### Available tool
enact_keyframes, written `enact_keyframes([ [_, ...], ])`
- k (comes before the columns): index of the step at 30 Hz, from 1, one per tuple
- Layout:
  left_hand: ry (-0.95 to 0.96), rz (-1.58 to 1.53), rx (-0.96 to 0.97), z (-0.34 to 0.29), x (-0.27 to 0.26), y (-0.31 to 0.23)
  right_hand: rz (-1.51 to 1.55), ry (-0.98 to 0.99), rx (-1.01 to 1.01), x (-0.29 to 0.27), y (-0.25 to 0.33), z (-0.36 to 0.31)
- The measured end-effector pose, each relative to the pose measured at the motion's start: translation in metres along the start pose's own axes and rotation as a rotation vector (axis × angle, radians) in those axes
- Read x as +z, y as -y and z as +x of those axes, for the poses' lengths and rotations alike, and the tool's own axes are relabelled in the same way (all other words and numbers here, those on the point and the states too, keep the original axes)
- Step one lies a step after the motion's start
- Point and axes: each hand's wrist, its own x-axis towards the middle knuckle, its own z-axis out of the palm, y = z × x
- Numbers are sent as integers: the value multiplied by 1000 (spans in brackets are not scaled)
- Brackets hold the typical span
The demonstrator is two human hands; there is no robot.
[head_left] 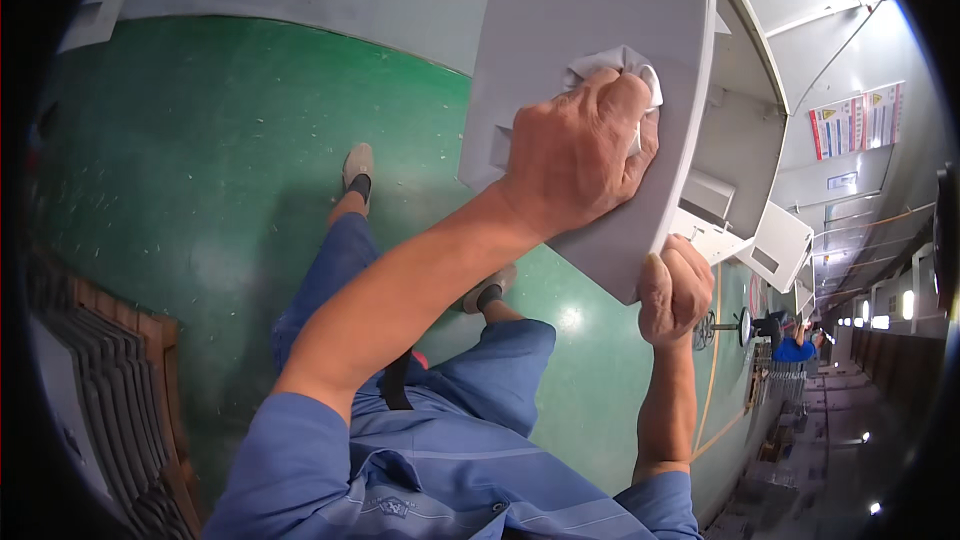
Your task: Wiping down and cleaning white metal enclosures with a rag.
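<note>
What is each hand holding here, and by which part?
The left hand presses a bunched white cloth flat against the grey cabinet door, palm over most of it. The right hand grips that door by its lower corner edge.

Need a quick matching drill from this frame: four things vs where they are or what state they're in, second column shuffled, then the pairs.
Things:
1. left hand
2. right hand
3. white cloth
4. floor

States:
A. green, glossy, underfoot
B. grips the lower corner of the grey panel
C. bunched under the fingers, against the panel face
D. pressed flat on the panel, holding the cloth

Pairs: 1-D, 2-B, 3-C, 4-A
</note>
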Motion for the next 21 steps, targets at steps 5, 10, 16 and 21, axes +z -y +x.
enact_keyframes([
  [5, -37, 140, -303, -24, 23, 65, 15, -13, 79, 4, -6, -7],
  [10, 423, 415, -742, -118, 24, 195, -19, 63, 79, 22, -10, -4],
  [16, 451, 493, -773, -88, 4, 246, -20, 25, 80, 16, -24, -3],
  [21, 273, 252, -452, 15, 7, 195, -12, 33, 51, 10, -12, -11],
])
